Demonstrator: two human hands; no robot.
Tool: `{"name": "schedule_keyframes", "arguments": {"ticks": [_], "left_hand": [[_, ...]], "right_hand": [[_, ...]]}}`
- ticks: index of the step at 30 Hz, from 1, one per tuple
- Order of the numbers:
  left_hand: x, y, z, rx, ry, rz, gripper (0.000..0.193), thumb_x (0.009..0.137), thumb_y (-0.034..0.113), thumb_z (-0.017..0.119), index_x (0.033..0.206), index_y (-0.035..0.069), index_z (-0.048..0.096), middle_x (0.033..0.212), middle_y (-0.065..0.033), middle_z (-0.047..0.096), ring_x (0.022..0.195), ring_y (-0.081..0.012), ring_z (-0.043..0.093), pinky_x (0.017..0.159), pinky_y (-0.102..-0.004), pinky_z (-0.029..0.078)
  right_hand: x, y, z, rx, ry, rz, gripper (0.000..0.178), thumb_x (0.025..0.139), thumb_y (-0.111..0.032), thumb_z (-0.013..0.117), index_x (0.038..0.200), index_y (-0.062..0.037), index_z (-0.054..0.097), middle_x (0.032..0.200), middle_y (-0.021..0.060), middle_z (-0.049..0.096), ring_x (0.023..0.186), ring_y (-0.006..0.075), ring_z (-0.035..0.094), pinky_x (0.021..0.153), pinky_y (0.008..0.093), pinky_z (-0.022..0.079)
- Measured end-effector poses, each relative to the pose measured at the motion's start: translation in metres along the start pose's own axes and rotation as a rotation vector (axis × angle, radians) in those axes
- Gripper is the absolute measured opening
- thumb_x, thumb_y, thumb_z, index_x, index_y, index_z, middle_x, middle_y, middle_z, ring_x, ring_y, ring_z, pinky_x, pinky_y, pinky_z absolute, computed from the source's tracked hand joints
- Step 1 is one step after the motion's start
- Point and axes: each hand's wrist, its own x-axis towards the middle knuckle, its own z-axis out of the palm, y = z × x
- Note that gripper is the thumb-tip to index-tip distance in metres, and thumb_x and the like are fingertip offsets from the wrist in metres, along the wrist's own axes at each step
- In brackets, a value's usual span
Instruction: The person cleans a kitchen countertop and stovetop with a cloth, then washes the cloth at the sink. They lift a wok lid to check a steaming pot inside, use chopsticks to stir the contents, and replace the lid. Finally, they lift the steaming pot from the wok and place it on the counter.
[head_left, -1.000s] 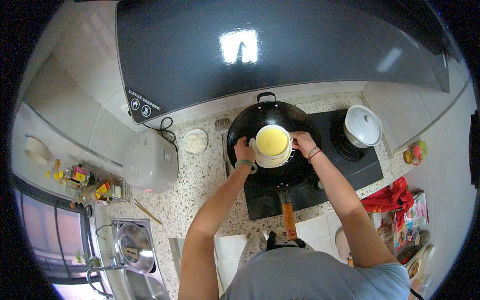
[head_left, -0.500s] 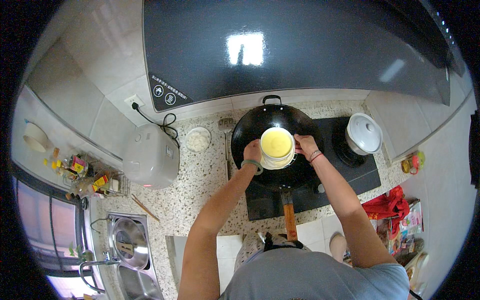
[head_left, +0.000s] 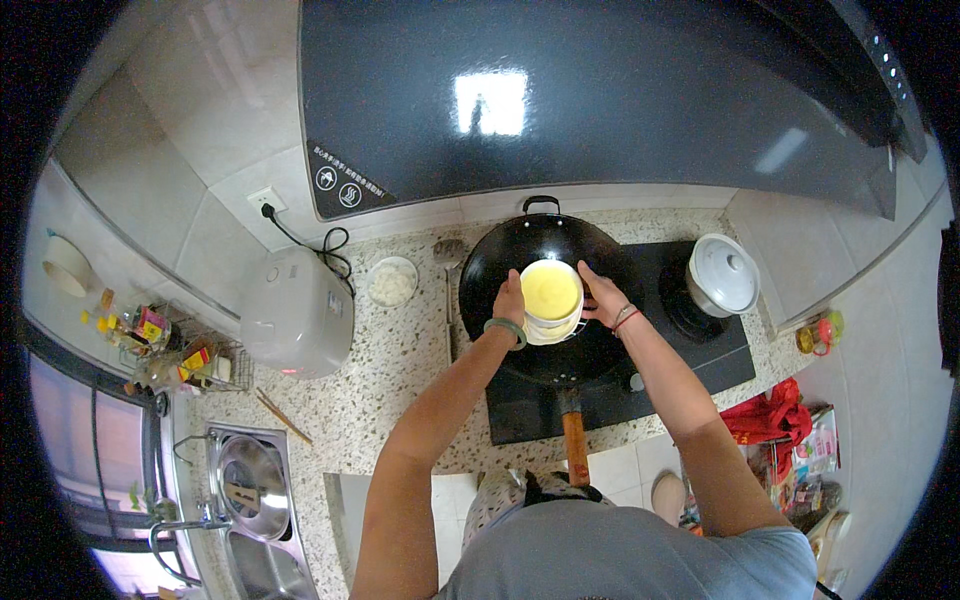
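Observation:
A white bowl [head_left: 552,291] of smooth yellow liquid is in the middle of the black wok [head_left: 490,262]. My left hand [head_left: 509,300] holds its left side, fingers against the wall. On the opposite side my right hand [head_left: 602,301] grips the bowl, with the thumb up along the rim. Just beneath the bowl's near side shows a pale rounded thing [head_left: 548,333] that I cannot make out, with thin wires of a rack beside it. The wok sits on the black cooktop [head_left: 520,425], its wooden handle [head_left: 575,445] pointing toward me.
Right of the wok stands a white lidded pot [head_left: 722,276]. A spatula [head_left: 450,300], a small bowl of white food [head_left: 392,282] and a rice cooker [head_left: 297,313] are to the left. Chopsticks [head_left: 284,416] lie near the sink [head_left: 300,535]. The range hood [head_left: 600,110] overhangs the back.
The fingers of both hands have straightened upward along the bowl's sides. The bowl stays over the wok's middle. The whole view has shifted slightly.

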Motion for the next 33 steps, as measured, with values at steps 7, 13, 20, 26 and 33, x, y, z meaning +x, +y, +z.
{"name": "schedule_keyframes", "arguments": {"ticks": [7,13,20,26,33], "left_hand": [[-0.001,0.000,0.000,0.035,-0.053,0.080,0.080,0.086,0.067,0.026,0.128,0.002,0.047,0.128,-0.0199,0.049,0.119,-0.0368,0.044,0.098,-0.0416,0.034],[-0.012,0.009,0.001,0.027,-0.028,0.052,0.083,0.086,0.068,0.021,0.127,0.001,0.047,0.130,-0.0206,0.047,0.120,-0.0387,0.042,0.099,-0.0435,0.032],[-0.026,0.019,0.010,0.278,0.071,0.172,0.088,0.083,0.073,0.019,0.131,0.003,0.044,0.129,-0.0220,0.048,0.118,-0.0395,0.044,0.100,-0.0425,0.032],[-0.016,0.010,0.002,0.154,0.009,0.177,0.087,0.082,0.073,0.021,0.130,0.005,0.044,0.126,-0.0221,0.049,0.116,-0.0401,0.046,0.098,-0.0450,0.034],[-0.030,0.025,-0.003,0.033,-0.025,0.164,0.084,0.083,0.072,0.025,0.126,0.003,0.047,0.119,-0.0228,0.053,0.111,-0.0394,0.050,0.094,-0.0427,0.038]], "right_hand": [[-0.028,-0.014,0.014,0.049,-0.014,0.049,0.055,0.085,-0.064,0.043,0.108,-0.0169,0.058,0.111,0.0022,0.052,0.098,0.0224,0.045,0.078,0.0492,0.040],[-0.027,-0.012,0.012,0.046,-0.059,0.040,0.059,0.085,-0.067,0.040,0.111,-0.0173,0.058,0.117,0.0018,0.052,0.104,0.0219,0.045,0.078,0.0490,0.040],[-0.015,-0.002,0.010,-0.046,-0.040,-0.001,0.066,0.084,-0.069,0.035,0.117,-0.0159,0.056,0.125,0.0048,0.050,0.116,0.0245,0.041,0.080,0.0507,0.041],[-0.028,-0.008,0.019,-0.032,-0.018,-0.021,0.072,0.085,-0.069,0.030,0.120,-0.0110,0.055,0.130,0.0100,0.047,0.121,0.0281,0.039,0.084,0.0557,0.041],[-0.053,-0.029,0.023,-0.083,0.028,-0.078,0.070,0.081,-0.072,0.037,0.108,-0.0110,0.058,0.104,0.0046,0.054,0.091,0.0213,0.049,0.077,0.0491,0.044]]}}
